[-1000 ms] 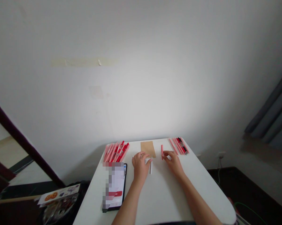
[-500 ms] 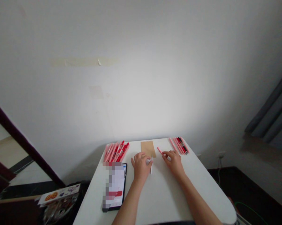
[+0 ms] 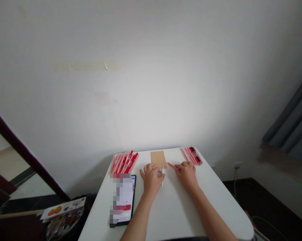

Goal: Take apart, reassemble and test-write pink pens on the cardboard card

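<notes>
My left hand (image 3: 151,176) rests on the white table (image 3: 176,207) with its fingers closed around a thin white pen part (image 3: 162,174) that points toward me. My right hand (image 3: 186,173) pinches a short pink pen barrel (image 3: 171,165), tilted with its far end to the left. The two hands sit close together just in front of a small brown card (image 3: 158,158). A pile of pink and red pens (image 3: 124,162) lies to the far left, and a smaller row of pink, red and black pens (image 3: 191,155) to the far right.
A tablet (image 3: 123,199) in a dark case lies at the table's left edge. The white wall stands right behind the table. A bag of packets (image 3: 62,214) sits on the floor to the left. A grey curtain (image 3: 291,124) hangs on the right.
My right hand has tipped the pink barrel from upright to a slant pointing left, and moved it nearer my left hand. The left hand has barely shifted.
</notes>
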Demonstrator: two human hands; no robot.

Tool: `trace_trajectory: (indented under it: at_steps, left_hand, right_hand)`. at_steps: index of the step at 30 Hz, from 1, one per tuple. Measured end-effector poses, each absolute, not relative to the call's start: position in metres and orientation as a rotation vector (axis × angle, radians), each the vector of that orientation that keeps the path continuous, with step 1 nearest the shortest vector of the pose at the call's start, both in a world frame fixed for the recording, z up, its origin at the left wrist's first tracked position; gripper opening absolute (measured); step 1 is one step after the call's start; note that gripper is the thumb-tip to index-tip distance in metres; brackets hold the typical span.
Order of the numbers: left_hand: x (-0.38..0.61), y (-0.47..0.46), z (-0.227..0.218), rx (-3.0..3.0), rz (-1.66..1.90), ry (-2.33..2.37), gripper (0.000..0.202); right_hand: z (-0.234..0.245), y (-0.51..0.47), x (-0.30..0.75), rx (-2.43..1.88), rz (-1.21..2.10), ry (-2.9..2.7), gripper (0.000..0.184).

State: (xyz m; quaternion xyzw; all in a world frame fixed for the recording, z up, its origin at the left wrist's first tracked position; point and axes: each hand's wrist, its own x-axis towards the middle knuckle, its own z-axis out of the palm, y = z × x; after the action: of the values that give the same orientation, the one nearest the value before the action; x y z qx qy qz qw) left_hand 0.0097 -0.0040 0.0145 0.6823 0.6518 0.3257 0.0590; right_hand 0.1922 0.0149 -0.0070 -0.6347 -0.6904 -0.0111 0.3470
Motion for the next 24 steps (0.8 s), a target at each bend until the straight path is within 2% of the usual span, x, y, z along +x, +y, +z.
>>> trace_trajectory:
  at_steps: [10,24]
  left_hand:
    - [0.011,-0.005,0.017,2.033,0.919,2.027,0.007]
    - [0.015,-0.008,0.015,2.061,1.009,2.099,0.003]
  right_hand:
    - [0.0,0.013,0.192,-1.732,0.045,-1.807,0.024]
    - [-0.01,0.018,0.194,-1.66,0.019,-1.773,0.02]
